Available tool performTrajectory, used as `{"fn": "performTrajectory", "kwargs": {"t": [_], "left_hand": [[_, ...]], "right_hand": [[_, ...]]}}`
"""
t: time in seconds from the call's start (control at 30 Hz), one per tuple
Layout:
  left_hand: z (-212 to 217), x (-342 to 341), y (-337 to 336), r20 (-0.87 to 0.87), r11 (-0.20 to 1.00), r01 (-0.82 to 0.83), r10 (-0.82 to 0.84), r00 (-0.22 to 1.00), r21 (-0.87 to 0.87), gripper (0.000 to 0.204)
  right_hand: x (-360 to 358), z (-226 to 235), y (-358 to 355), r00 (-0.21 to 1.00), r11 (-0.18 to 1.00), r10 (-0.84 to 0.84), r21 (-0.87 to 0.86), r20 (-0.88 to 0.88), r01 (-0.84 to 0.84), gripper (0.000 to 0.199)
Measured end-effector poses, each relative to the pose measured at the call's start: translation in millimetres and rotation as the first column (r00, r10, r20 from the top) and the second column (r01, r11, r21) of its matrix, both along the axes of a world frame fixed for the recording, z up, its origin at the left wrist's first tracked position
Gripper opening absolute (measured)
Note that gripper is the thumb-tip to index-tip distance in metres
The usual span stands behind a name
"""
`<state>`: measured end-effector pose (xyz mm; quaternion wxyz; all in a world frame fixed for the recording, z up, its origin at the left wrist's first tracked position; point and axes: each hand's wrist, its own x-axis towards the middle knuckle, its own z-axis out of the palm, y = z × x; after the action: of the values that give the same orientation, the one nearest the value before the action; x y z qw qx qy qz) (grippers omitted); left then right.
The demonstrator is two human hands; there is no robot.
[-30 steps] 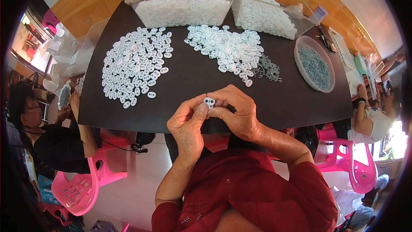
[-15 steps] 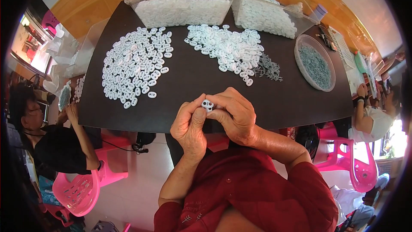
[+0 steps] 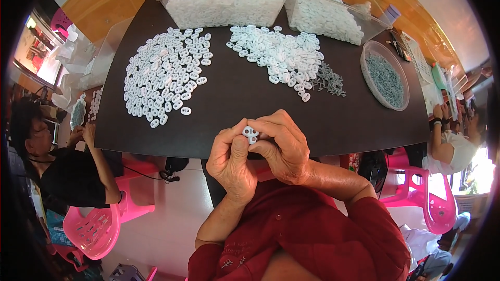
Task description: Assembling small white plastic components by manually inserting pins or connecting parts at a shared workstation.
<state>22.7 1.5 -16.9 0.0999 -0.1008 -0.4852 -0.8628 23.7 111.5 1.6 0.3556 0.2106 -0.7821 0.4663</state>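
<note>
I have both hands meeting just below the middle of the frame, over the near edge of the dark counter (image 3: 229, 114). The left hand (image 3: 234, 158) pinches a small white holed piece (image 3: 250, 134) between thumb and forefinger, and the right hand (image 3: 284, 148) grips it from the other side in the same way, leaving no gap I can see. Fingertips cover its sides, so I can't make out whether it is one piece or two pressed together. The inside of the right palm is turned from me.

In the upper left, I see a broad pile of white ovals (image 3: 164, 78); at upper centre lies a second white pile (image 3: 281, 54), overlapping too thickly to separate. Loose grey pins (image 3: 329, 80) touch its right side, and more fill a round tub (image 3: 376, 48) at upper right. Along the top, the left bin (image 3: 284, 5) and right bin (image 3: 372, 30) hold white pieces that blur together through clear plastic. A co-worker (image 3: 73, 179) at the left is too small for me to read their grip; another person (image 3: 455, 148) at the right is partly lost in the dark rim.
</note>
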Motion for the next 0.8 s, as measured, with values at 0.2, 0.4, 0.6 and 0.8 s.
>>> {"fn": "performTrajectory", "kwargs": {"t": [0.2, 0.4, 0.6, 0.8], "left_hand": [[-1.9, -0.3, 1.0, -0.041, 0.999, -0.029, 0.027, 0.999, -0.030, 0.024], [-6.2, -1.5, 1.5, -0.054, 0.997, -0.049, 0.046, 0.997, -0.052, 0.021], [-11.4, -2.5, 8.3, -0.073, 0.990, -0.113, 0.107, 0.992, -0.080, 0.019], [-13.3, -6.7, 16.0, -0.089, 0.976, -0.187, 0.178, 0.980, -0.111, 0.019]], "right_hand": [[2.0, -3.2, -1.5, 1.000, 0.999, 0.006, -0.043, 0.016, -0.005, 0.033], [-3.0, -8.6, -3.6, 0.998, 1.000, -0.014, -0.020, -0.055, 0.013, 0.030], [-4.3, -11.8, -3.5, 0.995, 0.999, -0.046, 0.008, -0.089, 0.047, 0.028], [-5.0, -17.7, -2.2, 0.993, 0.997, -0.068, 0.038, -0.100, 0.072, 0.028]]}}
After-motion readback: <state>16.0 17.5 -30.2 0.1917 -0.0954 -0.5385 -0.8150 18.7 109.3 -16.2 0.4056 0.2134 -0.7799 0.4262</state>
